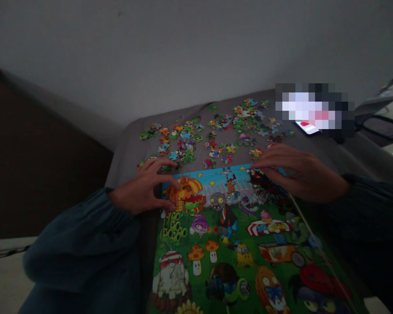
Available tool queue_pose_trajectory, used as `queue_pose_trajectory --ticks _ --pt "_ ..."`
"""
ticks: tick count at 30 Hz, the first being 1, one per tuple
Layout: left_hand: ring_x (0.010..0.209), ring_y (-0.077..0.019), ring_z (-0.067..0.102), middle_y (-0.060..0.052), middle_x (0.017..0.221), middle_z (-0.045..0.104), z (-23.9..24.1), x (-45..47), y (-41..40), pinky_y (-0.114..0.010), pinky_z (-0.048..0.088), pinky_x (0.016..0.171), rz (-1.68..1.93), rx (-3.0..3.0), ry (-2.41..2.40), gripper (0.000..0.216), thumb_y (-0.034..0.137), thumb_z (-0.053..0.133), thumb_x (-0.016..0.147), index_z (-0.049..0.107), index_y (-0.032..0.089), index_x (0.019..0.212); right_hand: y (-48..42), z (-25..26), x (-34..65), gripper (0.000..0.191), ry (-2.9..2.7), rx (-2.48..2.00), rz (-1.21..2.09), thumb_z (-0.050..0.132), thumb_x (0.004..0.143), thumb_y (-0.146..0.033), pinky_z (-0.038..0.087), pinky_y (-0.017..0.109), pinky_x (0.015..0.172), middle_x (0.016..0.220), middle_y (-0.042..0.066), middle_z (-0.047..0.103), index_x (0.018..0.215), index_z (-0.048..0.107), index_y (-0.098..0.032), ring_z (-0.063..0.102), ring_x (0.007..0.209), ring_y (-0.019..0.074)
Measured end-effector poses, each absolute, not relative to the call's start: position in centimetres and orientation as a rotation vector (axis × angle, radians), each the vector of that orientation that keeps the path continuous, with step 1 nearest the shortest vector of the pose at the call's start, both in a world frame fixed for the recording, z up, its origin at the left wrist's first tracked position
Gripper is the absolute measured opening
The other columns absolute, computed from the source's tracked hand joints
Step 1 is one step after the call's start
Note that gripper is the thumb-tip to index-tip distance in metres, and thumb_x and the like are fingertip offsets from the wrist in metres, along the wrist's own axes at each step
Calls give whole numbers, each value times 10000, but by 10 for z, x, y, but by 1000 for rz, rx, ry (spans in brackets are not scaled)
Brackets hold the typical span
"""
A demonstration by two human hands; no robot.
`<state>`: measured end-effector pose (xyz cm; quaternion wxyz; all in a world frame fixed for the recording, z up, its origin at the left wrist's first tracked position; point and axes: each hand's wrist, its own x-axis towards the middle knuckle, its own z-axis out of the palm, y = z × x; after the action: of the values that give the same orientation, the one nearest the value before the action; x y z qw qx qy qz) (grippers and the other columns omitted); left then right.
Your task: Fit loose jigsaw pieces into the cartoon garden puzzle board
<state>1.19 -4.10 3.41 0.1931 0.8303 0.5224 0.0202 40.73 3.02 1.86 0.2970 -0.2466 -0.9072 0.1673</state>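
A person sits at a gray table point(131, 148) in a dim room. A big, bright puzzle point(236, 244) lies flat in front of them. It shows cartoon plants, mushrooms and a gray zombie on green grass, with blue sky along the far edge.

The left hand point(144, 187) rests at the puzzle's far left corner. Its fingers are bent and a bit apart, and the tips touch the edge by the orange pumpkin picture. I cannot tell if a small piece is under those fingertips. The sleeve point(81, 235) on that arm is dark blue and puffy.

The right hand point(301, 174) lies flat on the puzzle's far right corner. Its fingers are stretched out and close together, pointing to the left along the top edge. The tips press down near the blue sky part. It does not pinch anything that I can see.

Past both hands, lots of loose pieces point(216, 131) are scattered over the table. They are green, blue, orange and red. Some lie just beside the puzzle's far edge, and others are farther back near the wall point(183, 52).

A phone point(308, 127) with a lit screen lies on the table to the right of the loose pieces. A thin pale cord point(317, 244) runs across the right side of the puzzle.
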Motion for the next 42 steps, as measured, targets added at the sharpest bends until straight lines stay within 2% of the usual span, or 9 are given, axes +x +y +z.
queue_pose_trajectory --ticks 5,15,19,23,25,28,32,38,42 --pt "1410 -354 342 -12 1460 477 29 12 -40 -643 182 1197 68 2346 1406 300 561 851 710 778 359 920 30 20 407 249 -2412 -648 448 565 935 -164 545 431 990 997 45 759 1074 744 -267 705 973 222" --pt "1403 -357 365 -34 1438 522 26 9 -37 -643 225 1182 98 2316 1465 341 578 829 729 765 337 961 30 20 406 228 -2415 -632 444 564 943 -176 550 417 956 989 52 754 1065 745 -241 701 963 222" --pt "1403 -367 380 -65 1433 521 33 8 -36 -635 250 1178 124 2312 1458 479 697 745 749 739 330 1056 30 19 407 207 -2436 -613 416 559 957 -191 541 440 978 990 61 751 1070 730 -219 697 966 220" --pt "1412 -386 379 -119 1478 474 37 10 -35 -639 258 1178 223 2294 1606 732 823 592 777 629 317 1304 30 20 407 236 -2424 -650 434 552 944 -171 537 448 1009 988 42 758 1063 730 -271 701 978 221" --pt "1434 -402 340 -123 1524 427 35 11 -35 -654 239 1184 243 2287 1719 837 843 594 755 543 326 1412 30 20 407 236 -2420 -654 444 552 941 -180 536 449 1019 982 39 757 1055 735 -275 705 965 221" --pt "1476 -447 248 -107 1579 372 28 12 -35 -694 195 1182 141 2259 1841 890 827 674 699 525 355 1438 29 21 406 240 -2420 -646 451 554 936 -182 538 450 1018 973 33 759 1051 740 -281 709 946 220" --pt "1505 -469 177 -93 1620 332 26 10 -35 -720 186 1171 60 2274 1874 809 773 681 743 549 357 1424 29 22 405 251 -2422 -630 466 555 938 -170 557 457 959 966 36 762 1057 740 -291 708 937 231" --pt "1442 -341 360 -70 1492 504 29 -1 -29 -574 260 1201 429 2343 2023 499 633 409 977 621 331 1313 30 21 404 239 -2422 -602 439 533 958 -168 562 436 919 965 52 754 1072 725 -254 704 936 216" --pt "1399 -370 386 -68 1452 533 19 -2 -25 -616 299 1150 439 2263 2154 440 619 534 931 657 345 1252 30 21 405 228 -2427 -605 442 534 958 -175 555 421 943 967 50 751 1063 722 -250 704 935 202"
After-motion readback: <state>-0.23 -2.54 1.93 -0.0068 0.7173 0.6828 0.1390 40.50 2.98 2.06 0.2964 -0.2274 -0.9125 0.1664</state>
